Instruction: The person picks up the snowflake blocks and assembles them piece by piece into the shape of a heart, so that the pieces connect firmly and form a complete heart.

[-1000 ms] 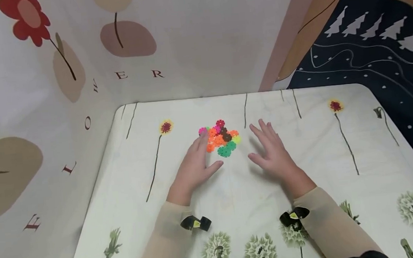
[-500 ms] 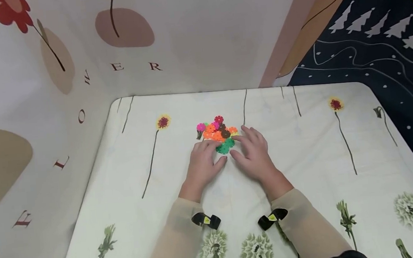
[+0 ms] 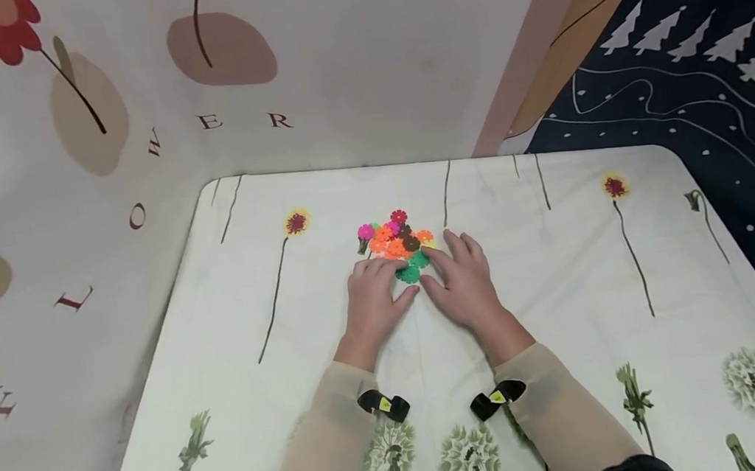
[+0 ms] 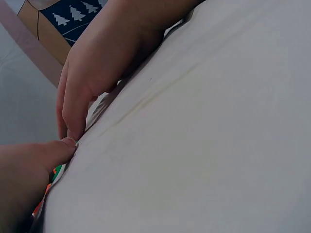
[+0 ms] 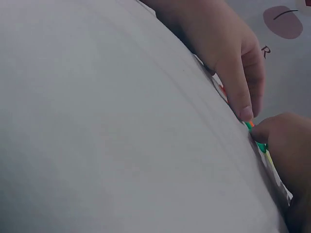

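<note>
A small pile of notched plastic snowflake discs lies on the table, with orange discs (image 3: 392, 248) in the middle. A brown disc (image 3: 411, 243), a pink disc (image 3: 366, 232) and a red disc (image 3: 399, 217) are farther back. Two green discs (image 3: 409, 274) form the near side. My left hand (image 3: 372, 299) rests at their left, fingertips right at the green edge. From the right, my right hand (image 3: 465, 291) reaches its index fingertip to the green discs. Both thumbs point inward just in front of them. Both wrist views mostly hide the discs behind the hands.
A white cloth (image 3: 553, 273) printed with flowers and dandelions covers the table. Behind it stands a pale wall (image 3: 372, 81) with printed shapes and letters. A dark hanging with white trees (image 3: 692, 92) is at the right. Each wrist wears a small black camera.
Both hands have come inward and down from above the pile to its near side, around the green discs. Over the last half second they have hardly moved.
</note>
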